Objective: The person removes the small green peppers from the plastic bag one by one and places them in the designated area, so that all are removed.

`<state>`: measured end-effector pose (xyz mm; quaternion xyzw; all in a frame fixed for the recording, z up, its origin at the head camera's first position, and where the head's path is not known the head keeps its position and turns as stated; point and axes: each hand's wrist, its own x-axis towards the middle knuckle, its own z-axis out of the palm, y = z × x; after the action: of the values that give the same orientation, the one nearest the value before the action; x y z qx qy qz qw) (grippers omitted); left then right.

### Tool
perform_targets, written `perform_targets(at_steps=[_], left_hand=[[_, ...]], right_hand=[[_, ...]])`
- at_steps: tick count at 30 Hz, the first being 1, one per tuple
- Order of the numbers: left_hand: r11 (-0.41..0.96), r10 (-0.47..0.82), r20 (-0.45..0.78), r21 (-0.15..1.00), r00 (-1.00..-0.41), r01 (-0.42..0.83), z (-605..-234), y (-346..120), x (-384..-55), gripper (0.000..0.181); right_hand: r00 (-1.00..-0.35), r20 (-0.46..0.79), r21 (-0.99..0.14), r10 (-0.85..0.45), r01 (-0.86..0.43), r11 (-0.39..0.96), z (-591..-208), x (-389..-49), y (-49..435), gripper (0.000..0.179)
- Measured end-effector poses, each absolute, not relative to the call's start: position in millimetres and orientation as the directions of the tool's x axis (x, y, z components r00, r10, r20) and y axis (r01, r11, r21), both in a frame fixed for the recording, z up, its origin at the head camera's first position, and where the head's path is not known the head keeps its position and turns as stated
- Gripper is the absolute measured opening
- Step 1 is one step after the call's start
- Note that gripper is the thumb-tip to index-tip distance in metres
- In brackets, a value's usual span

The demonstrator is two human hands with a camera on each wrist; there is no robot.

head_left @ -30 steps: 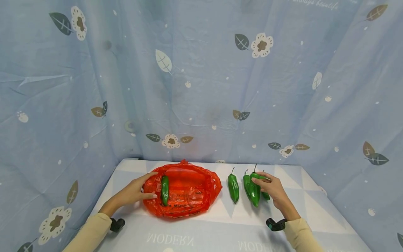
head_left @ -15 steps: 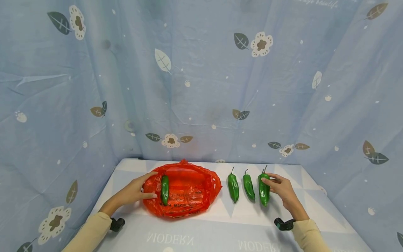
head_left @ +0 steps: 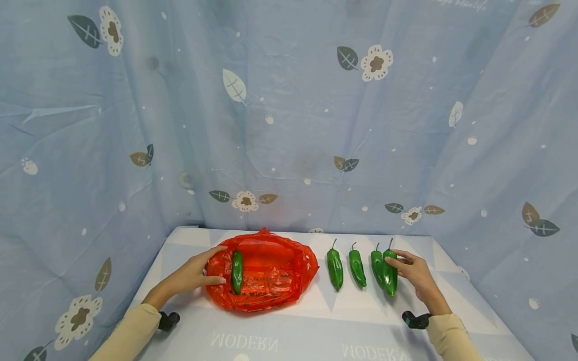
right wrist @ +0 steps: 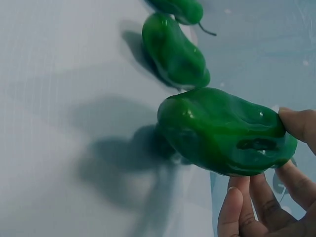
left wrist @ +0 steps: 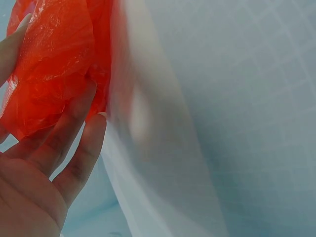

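Note:
In the head view my right hand (head_left: 412,271) pinches a glossy green chili pepper (head_left: 390,277) near its stem end, thumb on one side and fingertips on the other. In the right wrist view this held pepper (right wrist: 222,131) tilts above the table, its shadow below. Just left of it lies another green pepper (head_left: 377,264), partly overlapped. My left hand (head_left: 198,271) spreads fairly straight fingers and thumb around the left end of an opened red plastic bag (head_left: 275,288), touching its side. Inside the bag, near that hand, lies one green pepper (head_left: 237,272).
Two more green peppers, a larger one (head_left: 334,268) and a slimmer one (head_left: 356,268), lie in a row between the bag and the right hand. They rest on the white-and-grey tabletop (head_left: 316,336). A blue patterned curtain (head_left: 289,125) surrounds the back and sides.
My right hand has carried its pepper to the right, past the row's rightmost pepper on the table. The left hand and the bag have stayed in place.

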<state>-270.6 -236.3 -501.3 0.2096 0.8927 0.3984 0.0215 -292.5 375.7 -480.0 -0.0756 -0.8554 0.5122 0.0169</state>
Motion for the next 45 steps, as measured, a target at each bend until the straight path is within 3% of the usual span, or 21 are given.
perform_targets(at_steps=[45], left_hand=[[0.612,0.384,0.1,0.717,-0.918,0.334,-501.8,-235.3,-272.0,0.083]], right_hand=[[-0.952,-0.103,-0.816,0.287,0.246,0.524,-514.1,-331.6,409.5,0.069]])
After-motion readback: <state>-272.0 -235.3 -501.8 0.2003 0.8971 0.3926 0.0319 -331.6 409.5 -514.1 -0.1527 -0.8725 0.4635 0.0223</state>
